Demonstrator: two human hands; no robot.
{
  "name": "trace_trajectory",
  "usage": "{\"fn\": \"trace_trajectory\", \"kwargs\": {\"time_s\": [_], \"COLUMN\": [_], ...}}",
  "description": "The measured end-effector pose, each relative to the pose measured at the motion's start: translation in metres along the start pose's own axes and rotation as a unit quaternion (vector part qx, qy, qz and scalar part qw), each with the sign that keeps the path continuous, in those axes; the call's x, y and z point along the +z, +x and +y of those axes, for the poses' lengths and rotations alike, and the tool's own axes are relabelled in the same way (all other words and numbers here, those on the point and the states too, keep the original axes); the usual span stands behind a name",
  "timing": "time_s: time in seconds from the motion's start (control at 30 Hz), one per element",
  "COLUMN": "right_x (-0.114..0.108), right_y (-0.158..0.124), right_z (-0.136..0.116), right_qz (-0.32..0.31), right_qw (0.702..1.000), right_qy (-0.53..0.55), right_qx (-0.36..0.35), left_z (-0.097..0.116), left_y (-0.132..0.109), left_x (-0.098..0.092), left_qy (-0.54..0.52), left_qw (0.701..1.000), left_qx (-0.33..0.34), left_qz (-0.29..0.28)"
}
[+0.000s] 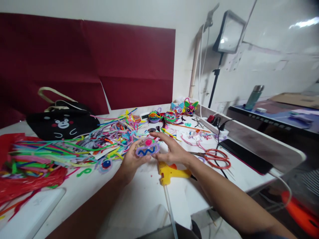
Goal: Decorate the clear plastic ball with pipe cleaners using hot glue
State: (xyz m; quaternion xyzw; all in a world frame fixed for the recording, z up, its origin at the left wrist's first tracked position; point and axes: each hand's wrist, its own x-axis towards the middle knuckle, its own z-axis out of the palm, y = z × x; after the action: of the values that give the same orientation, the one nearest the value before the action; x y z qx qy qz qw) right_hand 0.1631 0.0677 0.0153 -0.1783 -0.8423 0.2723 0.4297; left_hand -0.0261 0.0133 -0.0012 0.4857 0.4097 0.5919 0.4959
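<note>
A clear rounded ornament (147,152) sits in my left hand (132,161). It carries lilac pipe cleaner round its edge, a blue zigzag and a pink coil on top. My left thumb and fingers are closed on its left side. At its right is my right hand (173,151), thumb and forefinger spread apart; whether the thumb tip touches the ornament I cannot tell. Just below this hand lies a yellow hot glue gun (169,174) with a long clear glue stick (170,209) sticking out of its back.
Piled pipe cleaners (74,146) cover the left, beside a black bag (63,124) and red plastic bag (45,177). Decorated balls (170,117) stand at the back. Orange-handled scissors (216,158), a phone (245,156) and a power strip (216,127) lie right. A blue-centred piece (106,164) is near my left hand.
</note>
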Motion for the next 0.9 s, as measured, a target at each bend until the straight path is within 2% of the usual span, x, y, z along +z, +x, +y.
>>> {"fn": "trace_trajectory", "kwargs": {"time_s": [0.13, 0.37, 0.63, 0.9], "right_x": [-0.0017, -0.0012, -0.0009, -0.0025], "right_y": [0.0015, 0.001, 0.0015, 0.0026], "right_z": [-0.009, -0.0083, -0.0088, -0.0097], "right_qz": [0.022, 0.041, 0.032, 0.056], "right_qw": [0.996, 0.99, 0.992, 0.997], "right_qy": [-0.054, -0.088, -0.09, -0.009], "right_qx": [-0.063, -0.099, -0.079, -0.046], "left_z": [-0.0014, -0.0036, -0.0029, 0.0011], "left_y": [0.0012, 0.0024, 0.0026, 0.0], "left_x": [-0.0015, -0.002, -0.0017, -0.0014], "left_qy": [-0.021, -0.043, -0.038, -0.078], "left_qw": [1.0, 0.999, 0.999, 0.996], "left_qx": [-0.012, -0.028, -0.021, -0.034], "left_qz": [0.002, -0.016, -0.016, -0.039]}}
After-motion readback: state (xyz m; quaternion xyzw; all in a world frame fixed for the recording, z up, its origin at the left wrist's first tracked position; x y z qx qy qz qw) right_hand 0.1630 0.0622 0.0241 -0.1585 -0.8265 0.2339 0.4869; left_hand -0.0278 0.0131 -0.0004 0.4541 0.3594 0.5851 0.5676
